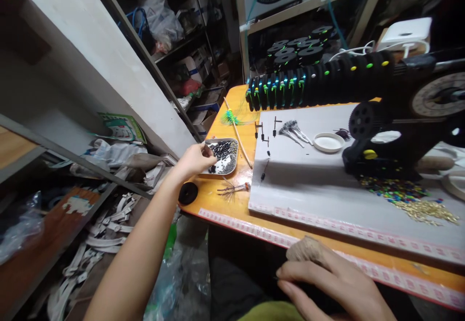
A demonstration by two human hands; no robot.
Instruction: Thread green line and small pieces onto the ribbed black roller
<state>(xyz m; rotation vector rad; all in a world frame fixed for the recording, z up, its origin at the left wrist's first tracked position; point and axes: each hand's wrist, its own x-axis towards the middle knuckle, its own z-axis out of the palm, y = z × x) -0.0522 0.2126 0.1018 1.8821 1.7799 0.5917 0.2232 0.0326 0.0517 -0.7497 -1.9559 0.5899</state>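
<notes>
My left hand reaches over the left end of a white tray of small black and metallic pieces. Its fingers are pinched together among the pieces; what they hold, if anything, is too small to name. At the lower right, my right hand is in front of the table's edge, thumb and forefinger pinched on a tiny dark thing I cannot make out. Small black parts with thin stems lie on the grey board. A black disc sits at the table's left corner.
A black machine with a row of spools stands on the right. Colored beads and gold pieces lie below it. A round white dish and a thin stick are farther back. Shelves stand at left.
</notes>
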